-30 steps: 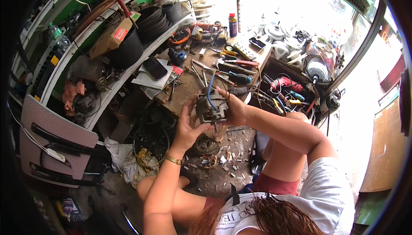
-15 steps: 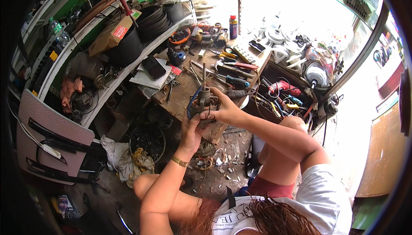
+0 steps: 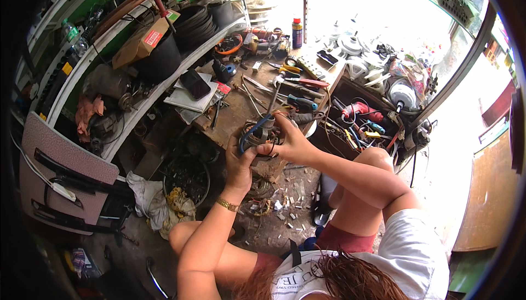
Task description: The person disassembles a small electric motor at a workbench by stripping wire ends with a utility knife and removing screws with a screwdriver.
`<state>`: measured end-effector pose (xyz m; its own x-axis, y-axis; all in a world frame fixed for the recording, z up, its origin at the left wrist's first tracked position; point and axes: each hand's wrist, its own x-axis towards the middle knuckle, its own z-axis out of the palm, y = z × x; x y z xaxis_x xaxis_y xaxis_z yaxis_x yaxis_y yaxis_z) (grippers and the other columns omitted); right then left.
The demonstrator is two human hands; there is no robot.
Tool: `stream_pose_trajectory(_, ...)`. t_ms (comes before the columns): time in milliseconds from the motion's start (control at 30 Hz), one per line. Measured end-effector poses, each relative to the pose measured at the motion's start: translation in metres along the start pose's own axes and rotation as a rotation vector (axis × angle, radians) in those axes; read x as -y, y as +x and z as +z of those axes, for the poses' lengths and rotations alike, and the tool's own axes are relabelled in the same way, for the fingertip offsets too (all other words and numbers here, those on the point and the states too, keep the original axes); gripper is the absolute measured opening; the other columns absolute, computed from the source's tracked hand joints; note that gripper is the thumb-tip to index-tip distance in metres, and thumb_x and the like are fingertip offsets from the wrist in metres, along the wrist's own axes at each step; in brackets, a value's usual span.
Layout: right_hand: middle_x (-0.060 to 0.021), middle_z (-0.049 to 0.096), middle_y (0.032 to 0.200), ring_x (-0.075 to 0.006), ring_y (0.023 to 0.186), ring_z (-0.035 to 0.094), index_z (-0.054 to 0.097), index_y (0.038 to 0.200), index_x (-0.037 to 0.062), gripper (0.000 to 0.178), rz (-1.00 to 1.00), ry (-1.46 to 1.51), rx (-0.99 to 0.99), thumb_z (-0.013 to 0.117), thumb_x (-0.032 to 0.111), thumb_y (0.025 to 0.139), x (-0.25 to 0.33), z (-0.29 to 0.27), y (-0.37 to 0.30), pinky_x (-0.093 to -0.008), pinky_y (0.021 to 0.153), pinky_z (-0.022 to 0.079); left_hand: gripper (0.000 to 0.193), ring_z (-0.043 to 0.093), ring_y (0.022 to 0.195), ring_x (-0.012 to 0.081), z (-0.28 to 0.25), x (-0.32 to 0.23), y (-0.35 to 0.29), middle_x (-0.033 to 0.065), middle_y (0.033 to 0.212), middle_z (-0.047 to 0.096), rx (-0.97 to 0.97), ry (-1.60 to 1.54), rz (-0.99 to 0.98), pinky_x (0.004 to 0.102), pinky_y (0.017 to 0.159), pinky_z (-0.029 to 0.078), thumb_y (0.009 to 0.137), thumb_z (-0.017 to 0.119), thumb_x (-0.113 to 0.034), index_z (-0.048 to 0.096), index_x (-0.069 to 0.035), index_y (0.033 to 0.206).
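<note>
Both my hands hold a small electric motor (image 3: 267, 131) over the near edge of the wooden bench, its long thin shaft pointing up and leaning slightly right. My left hand (image 3: 240, 162) wraps its lower left side. On the other side, my right hand (image 3: 289, 144) grips it with the thumb pressed across the front toward my left thumb. A blue wire sleeve (image 3: 253, 129) curves over the motor's left side. My fingers hide much of the motor's body and underside.
Pliers, screwdrivers and a hammer lie on the wooden bench (image 3: 230, 115) beyond the motor. A black phone (image 3: 195, 83) rests on papers to the left. At right is a tool drawer (image 3: 350, 94) with a red drill (image 3: 362, 111). Scraps litter the floor (image 3: 290, 226) below.
The motor has tipped, so its shaft now leans right instead of standing nearly upright. The blue sleeve has swung across toward the right. Both hands keep their hold.
</note>
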<state>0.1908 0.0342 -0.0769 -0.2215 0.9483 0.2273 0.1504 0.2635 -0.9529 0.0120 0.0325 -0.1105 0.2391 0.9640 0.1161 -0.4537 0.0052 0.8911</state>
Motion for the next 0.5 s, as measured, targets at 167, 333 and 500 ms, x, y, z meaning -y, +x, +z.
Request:
stream_pose_trajectory(167, -0.0127, 0.051, 0.118, -0.021, 0.117, 0.05, 0.045, 0.129, -0.0058, 0.093, -0.212, -0.13, -0.095, 0.086, 0.052, 0.068, -0.003, 0.003, 0.009, -0.0349, 0.1, 0.042, 0.054, 0.062, 0.1, 0.0125, -0.003, -0.001, 0.005, 0.0058, 0.113, 0.061, 0.042, -0.004, -0.041, 0.0298, 0.09, 0.052, 0.083, 0.071, -0.02, 0.048, -0.002, 0.129)
stream_pose_trajectory(333, -0.0185, 0.06, 0.11, -0.0275, 0.104, 0.059, 0.046, 0.127, -0.0051, 0.087, -0.146, 0.003, -0.103, 0.084, 0.045, 0.068, 0.008, 0.003, 0.009, -0.0383, 0.093, 0.045, 0.047, 0.063, 0.096, 0.012, 0.02, -0.009, 0.004, 0.0045, 0.107, 0.064, -0.027, -0.01, 0.045, 0.0291, 0.087, 0.053, 0.084, 0.068, -0.022, 0.053, -0.002, 0.124)
stream_pose_trajectory(500, -0.0119, 0.058, 0.116, -0.0189, 0.104, 0.057, 0.045, 0.131, -0.0026, 0.084, -0.172, -0.106, 0.005, 0.083, 0.048, 0.074, -0.003, -0.002, 0.022, -0.0357, 0.091, 0.048, 0.041, 0.065, 0.086, 0.0113, 0.0, -0.012, 0.006, 0.0008, 0.103, 0.067, 0.054, -0.143, -0.184, 0.0255, 0.069, 0.053, 0.087, 0.065, -0.036, 0.06, -0.01, 0.119)
